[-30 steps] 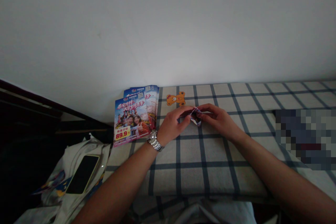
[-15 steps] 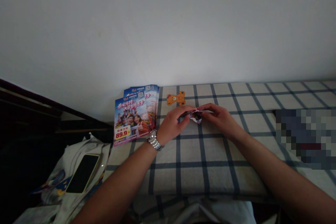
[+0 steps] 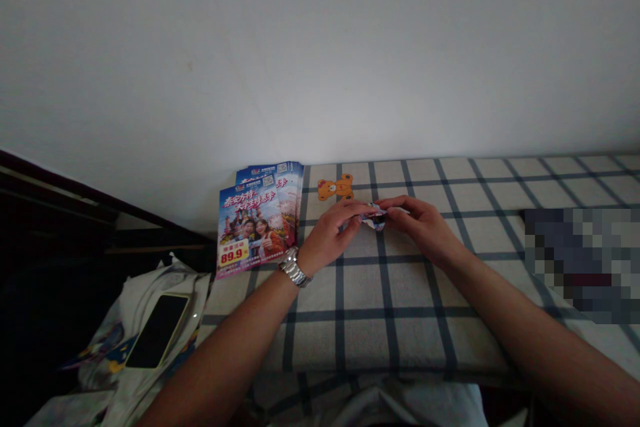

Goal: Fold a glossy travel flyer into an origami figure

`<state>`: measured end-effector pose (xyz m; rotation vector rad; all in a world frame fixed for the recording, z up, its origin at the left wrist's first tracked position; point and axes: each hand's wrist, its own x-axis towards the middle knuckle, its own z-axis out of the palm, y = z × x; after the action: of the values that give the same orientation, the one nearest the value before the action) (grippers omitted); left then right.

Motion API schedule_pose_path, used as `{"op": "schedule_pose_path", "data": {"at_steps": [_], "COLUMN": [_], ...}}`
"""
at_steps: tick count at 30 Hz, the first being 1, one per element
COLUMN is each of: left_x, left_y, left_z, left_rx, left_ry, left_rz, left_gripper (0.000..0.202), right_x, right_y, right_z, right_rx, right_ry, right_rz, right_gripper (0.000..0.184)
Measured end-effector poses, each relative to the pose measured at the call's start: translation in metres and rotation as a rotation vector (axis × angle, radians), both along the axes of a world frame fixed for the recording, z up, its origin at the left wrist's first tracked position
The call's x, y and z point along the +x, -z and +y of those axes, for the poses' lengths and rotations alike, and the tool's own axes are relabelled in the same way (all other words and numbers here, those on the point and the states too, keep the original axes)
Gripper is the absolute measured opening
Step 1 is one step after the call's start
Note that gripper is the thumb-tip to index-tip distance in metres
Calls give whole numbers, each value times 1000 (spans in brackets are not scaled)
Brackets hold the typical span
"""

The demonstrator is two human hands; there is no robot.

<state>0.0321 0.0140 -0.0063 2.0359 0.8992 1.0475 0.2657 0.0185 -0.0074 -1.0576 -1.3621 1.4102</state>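
Note:
Between my two hands is a small folded piece of printed paper point(image 3: 374, 221), with white edges and dark coloured print, held just over the checked cloth point(image 3: 410, 293). My left hand point(image 3: 334, 230), with a silver watch point(image 3: 296, 268) on its wrist, pinches the paper's left side between thumb and fingers. On the other side my right hand point(image 3: 417, 223) grips it with thumb and fingertips. The fingers partly hide the paper, so its exact folded shape cannot be made out. An orange bear cutout point(image 3: 335, 187) lies just beyond my left hand.
A stack of printed flyers point(image 3: 255, 227) lies left of my left hand, against the wall point(image 3: 320, 53). Lower left, a phone point(image 3: 158, 331) rests on white printed fabric point(image 3: 113, 373). At the right is a blurred-out dark item point(image 3: 590, 263).
The folded paper has tilted and shifted slightly between my fingers, its top edge now showing higher. My hands have barely moved; everything else stays in place.

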Motion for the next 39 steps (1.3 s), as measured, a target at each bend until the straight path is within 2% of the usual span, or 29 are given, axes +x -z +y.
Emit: {"op": "schedule_pose_path", "data": {"at_steps": [6,14,21,30,37,39], "left_x": [0,7,10,7,8,8], "left_y": [-1,3,0,9,5,4], "left_z": [-2,-7,-7,-5,-5,-6], "left_rx": [-104,-303,-271,-303,-300,-319], "left_ry": [44,29,-18,-11,-47,-49], "left_rz": [-7,-197,-174,-167,-210,-210], "left_gripper": [30,27,23,22,48,49], "right_x": [0,-3,-5,-7,-5,-4], "right_y": [-3,-3,2,-7,-6,-6], "right_z": [0,-1,-3,-3,-3,-3], "right_rx": [66,99,127,113,69,46], "right_ry": [12,-28,-61,-28,25,21], "right_rz": [-32,-21,-18,-37,-26,-39], "right_gripper": [21,27,30,32,34,35]}}
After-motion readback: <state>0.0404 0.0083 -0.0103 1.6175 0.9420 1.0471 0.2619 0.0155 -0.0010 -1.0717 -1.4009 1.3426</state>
